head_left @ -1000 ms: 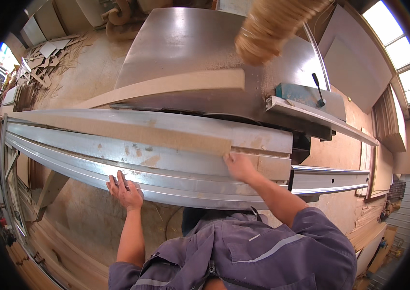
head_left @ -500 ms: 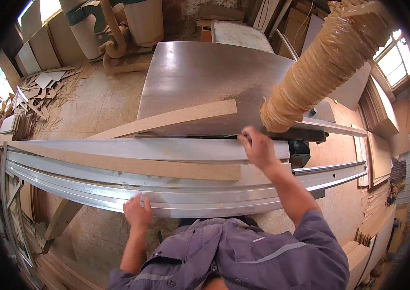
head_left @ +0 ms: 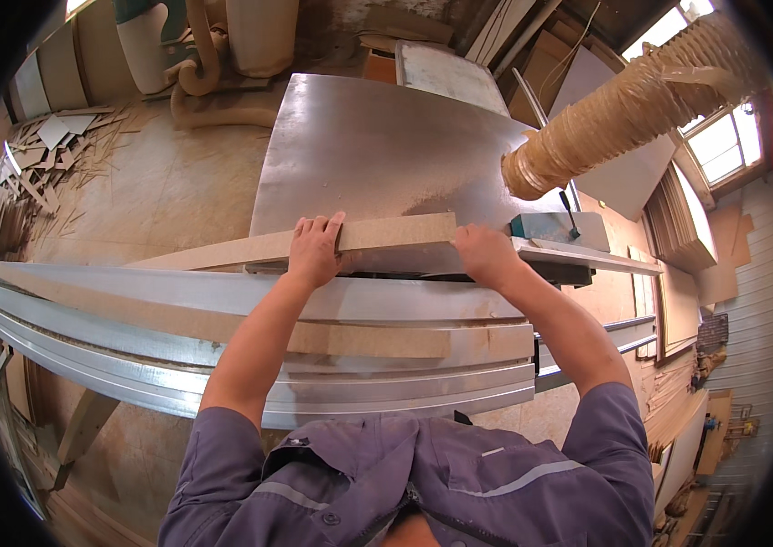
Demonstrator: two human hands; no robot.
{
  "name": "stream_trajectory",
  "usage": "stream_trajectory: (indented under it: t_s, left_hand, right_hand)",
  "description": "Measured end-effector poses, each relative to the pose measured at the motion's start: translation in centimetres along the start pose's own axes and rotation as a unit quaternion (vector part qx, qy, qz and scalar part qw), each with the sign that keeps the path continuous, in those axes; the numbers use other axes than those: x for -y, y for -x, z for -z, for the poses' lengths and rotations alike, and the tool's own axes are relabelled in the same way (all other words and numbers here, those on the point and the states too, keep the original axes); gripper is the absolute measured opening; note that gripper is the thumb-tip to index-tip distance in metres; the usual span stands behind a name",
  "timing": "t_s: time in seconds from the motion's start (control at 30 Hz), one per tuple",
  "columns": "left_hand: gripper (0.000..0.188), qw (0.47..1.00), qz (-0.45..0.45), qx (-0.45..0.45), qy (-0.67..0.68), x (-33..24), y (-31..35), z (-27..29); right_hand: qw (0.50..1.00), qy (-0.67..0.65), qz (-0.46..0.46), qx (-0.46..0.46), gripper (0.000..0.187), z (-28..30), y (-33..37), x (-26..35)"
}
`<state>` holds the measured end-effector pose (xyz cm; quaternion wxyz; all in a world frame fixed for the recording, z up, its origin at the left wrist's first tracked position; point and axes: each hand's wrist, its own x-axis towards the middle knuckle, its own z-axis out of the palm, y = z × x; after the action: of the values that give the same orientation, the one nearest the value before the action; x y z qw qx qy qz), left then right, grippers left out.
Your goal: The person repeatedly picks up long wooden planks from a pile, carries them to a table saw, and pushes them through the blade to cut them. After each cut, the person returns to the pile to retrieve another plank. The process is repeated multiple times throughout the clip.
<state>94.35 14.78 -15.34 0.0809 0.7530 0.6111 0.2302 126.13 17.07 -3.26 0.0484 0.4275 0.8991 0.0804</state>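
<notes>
Both hands [head_left: 313,251] [head_left: 487,255] now grasping board [head_left: 386,232], steel saw table [head_left: 377,155], dusty workshop floor [head_left: 149,191]

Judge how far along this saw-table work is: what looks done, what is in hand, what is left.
Done: one long board lies on the sliding carriage. In hand: the left hand and right hand both rest on a narrow strip at the edge of the steel table. Left: probably moving that strip; no cut shows.

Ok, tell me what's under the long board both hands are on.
The long board lies on the steel saw table. The left hand and right hand rest on it. The dark gap along its near edge hides whatever lies beneath there.
</notes>
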Motion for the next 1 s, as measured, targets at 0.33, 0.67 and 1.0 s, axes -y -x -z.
stream_trajectory:
  t_s: [0.33,0.67,1.0]
  left_hand:
    - [0.022,0.993,-0.084,-0.057,0.06,3.9,-2.9,-0.5]
    - [0.048,0.985,-0.055,-0.163,0.024,4.7,-4.1,12.0]
    - [0.039,0.976,-0.083,-0.199,0.038,3.6,-4.2,17.0]
  right_hand:
    - [0.995,0.068,0.071,-0.03,0.005,2.4,-2.7,-0.2]
    - [0.981,0.082,0.074,-0.159,0.011,12.0,-9.0,0.7]
    - [0.949,0.182,0.205,-0.153,0.074,25.6,-9.5,8.0]
